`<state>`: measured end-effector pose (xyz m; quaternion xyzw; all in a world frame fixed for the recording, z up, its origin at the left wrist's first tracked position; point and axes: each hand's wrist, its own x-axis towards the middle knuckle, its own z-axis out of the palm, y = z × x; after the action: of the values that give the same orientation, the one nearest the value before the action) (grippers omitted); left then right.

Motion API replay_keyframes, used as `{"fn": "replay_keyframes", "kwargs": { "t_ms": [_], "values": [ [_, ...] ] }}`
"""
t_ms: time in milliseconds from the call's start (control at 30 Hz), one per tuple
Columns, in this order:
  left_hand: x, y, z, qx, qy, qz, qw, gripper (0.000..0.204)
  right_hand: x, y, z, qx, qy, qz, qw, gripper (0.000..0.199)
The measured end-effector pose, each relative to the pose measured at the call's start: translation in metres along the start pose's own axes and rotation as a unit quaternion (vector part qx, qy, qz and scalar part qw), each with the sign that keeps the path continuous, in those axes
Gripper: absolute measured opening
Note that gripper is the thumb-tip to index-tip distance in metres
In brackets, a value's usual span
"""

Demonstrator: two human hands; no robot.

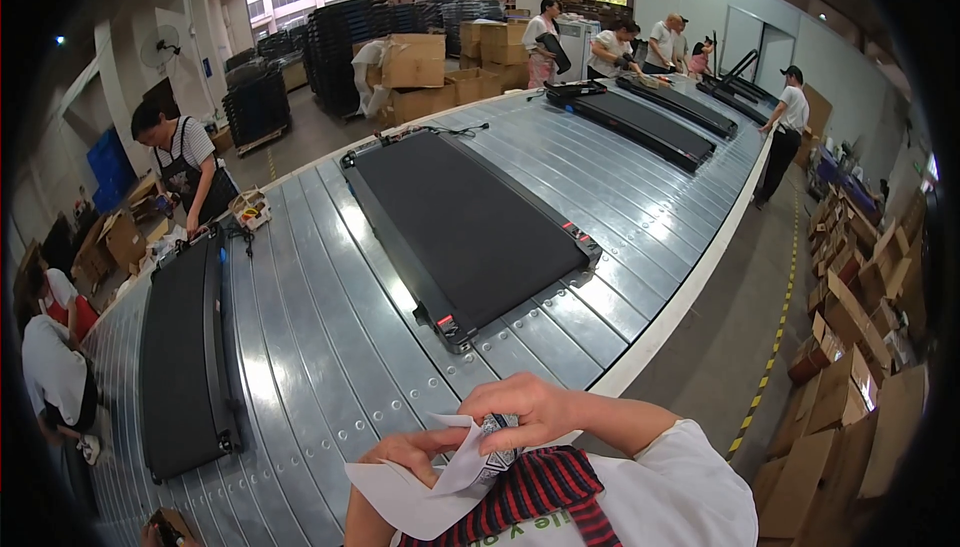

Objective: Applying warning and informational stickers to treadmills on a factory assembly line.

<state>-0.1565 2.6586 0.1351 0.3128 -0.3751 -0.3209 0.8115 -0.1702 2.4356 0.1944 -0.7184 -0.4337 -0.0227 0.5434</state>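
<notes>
Item: white paper sheet (420, 492), held low in the head view, close against the chest, above a red-and-black striped garment (545, 492).

Step in hand, as judged: a sticker or backing paper is being peeled or separated between the two hands. The right hand (525, 412) is closed, its fingers curled and pinched on a small printed label piece (497, 427) at the sheet's upper edge. The left hand (405, 447) is closed on the sheet's left side, thumb and fingers gripping the paper.

Next move, as judged: a steady pull apart is called for, with the pinch kept firm so that the small piece is not torn or dropped.

Appearance: the sheet is thin, plain white, curled and creased, with a pointed corner lifted; the small piece is patterned black on white, detail too small to be made out.

Surroundings: a grey slatted conveyor line (330, 317) is in front; a flat black treadmill (465, 232) lies on it, well apart from the hands.
</notes>
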Motion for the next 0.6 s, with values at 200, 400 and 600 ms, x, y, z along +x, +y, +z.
{"fn": "replay_keyframes", "kwargs": {
  "t_ms": [200, 400, 600],
  "values": [
    [-0.005, 0.009, 0.004, 0.040, 0.018, 0.010, 0.999, 0.018, 0.004, 0.009, 0.013, -0.016, 0.003, -0.019, 1.000, 0.015],
    [-0.016, 0.009, 0.008, 0.021, 0.060, -0.010, 0.998, 0.026, 0.006, 0.012, 0.019, 0.049, 0.001, 0.004, 0.999, 0.016],
    [-0.011, -0.010, -0.028, -0.066, -0.103, 0.035, 0.992, 0.026, 0.009, 0.017, 0.023, 0.078, 0.035, 0.059, 0.995, 0.018]
  ]
}}
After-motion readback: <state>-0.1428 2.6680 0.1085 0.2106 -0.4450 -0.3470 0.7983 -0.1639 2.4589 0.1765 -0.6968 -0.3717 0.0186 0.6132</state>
